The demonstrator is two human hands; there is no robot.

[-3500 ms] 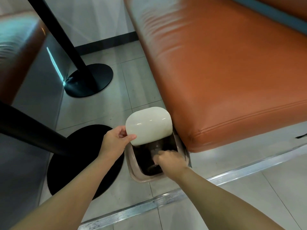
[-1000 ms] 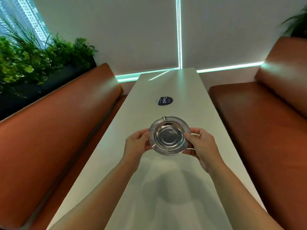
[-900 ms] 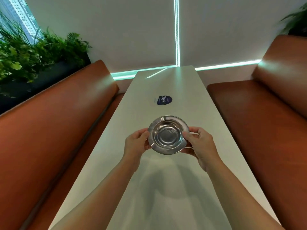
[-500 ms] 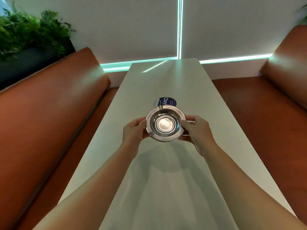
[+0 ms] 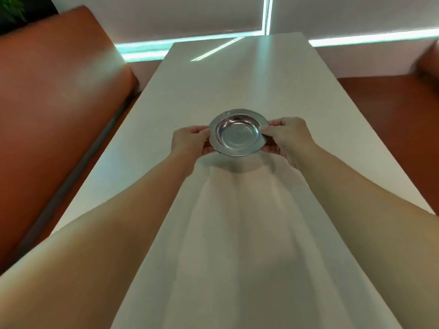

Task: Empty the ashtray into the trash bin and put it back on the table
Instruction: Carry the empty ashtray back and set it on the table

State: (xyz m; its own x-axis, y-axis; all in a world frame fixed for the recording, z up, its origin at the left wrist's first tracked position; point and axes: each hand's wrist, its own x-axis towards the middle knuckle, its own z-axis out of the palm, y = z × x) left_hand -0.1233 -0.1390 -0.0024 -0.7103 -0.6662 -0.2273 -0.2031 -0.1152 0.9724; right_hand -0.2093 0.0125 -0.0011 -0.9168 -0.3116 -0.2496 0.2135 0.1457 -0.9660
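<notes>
A round, shiny metal ashtray (image 5: 238,132) is low over the middle of the long white table (image 5: 237,233), its bowl empty and facing up. My left hand (image 5: 191,141) pinches its left rim and my right hand (image 5: 288,136) pinches its right rim. A dark shadow lies on the table right under the ashtray; I cannot tell whether it touches the surface. The trash bin is out of view.
An orange bench seat back (image 5: 54,96) runs along the table's left side, and another orange seat (image 5: 392,110) lies on the right. A white wall with lit teal strips (image 5: 152,47) closes the far end. Green plant leaves (image 5: 9,8) show at top left.
Both hands have carried the ashtray forward and lower toward the table; it now covers the blue sticker seen earlier. My view has tipped further down.
</notes>
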